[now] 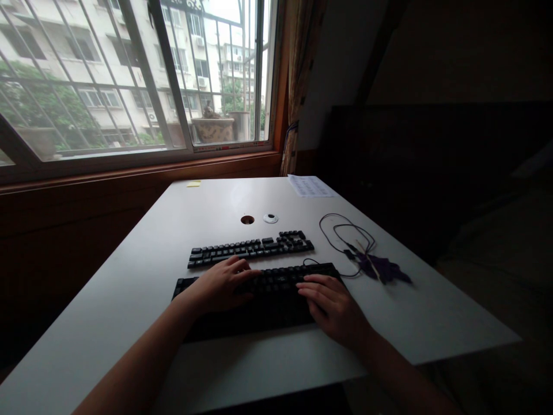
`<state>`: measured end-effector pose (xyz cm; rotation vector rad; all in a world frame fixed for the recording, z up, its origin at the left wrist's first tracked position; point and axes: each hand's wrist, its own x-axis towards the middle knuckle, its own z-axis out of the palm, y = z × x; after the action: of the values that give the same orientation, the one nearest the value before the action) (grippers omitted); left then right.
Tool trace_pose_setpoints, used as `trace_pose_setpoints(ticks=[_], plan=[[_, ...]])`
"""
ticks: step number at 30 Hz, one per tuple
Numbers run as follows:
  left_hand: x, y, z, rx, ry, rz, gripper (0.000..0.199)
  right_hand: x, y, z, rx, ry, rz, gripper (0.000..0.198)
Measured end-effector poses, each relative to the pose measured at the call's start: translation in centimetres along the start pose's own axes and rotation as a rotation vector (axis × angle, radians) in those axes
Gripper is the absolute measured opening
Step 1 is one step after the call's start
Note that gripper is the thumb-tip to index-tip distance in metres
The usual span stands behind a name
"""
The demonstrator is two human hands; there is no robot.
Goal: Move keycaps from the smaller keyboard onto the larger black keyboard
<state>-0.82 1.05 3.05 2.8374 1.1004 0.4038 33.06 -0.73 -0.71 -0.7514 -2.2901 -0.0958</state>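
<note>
A black keyboard with a wide front rest lies across the near part of the white table. My left hand is over its left-middle keys, fingers stretched to the right and thumb apart below them. On the right side of the same keyboard rests my right hand, its fingers extended and slightly bent over the keys. Neither hand shows anything held. Just behind, black keycaps stand in keyboard-like rows, with gaps toward the right end. Both palms and some keys are hidden.
To the right, a coiled black cable lies by a crumpled purple cloth with thin sticks on it. Farther back are a cable hole, its white cover, printed paper and a yellow note. A barred window stands beyond.
</note>
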Motion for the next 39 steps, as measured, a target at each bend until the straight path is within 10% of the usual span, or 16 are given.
trace_pose_setpoints(ticks=[39], plan=[[-0.08, -0.09, 0.11, -0.005, -0.004, -0.006, 0.057, 0.07, 0.12, -0.44, -0.075, 0.052, 0.075, 0.029]])
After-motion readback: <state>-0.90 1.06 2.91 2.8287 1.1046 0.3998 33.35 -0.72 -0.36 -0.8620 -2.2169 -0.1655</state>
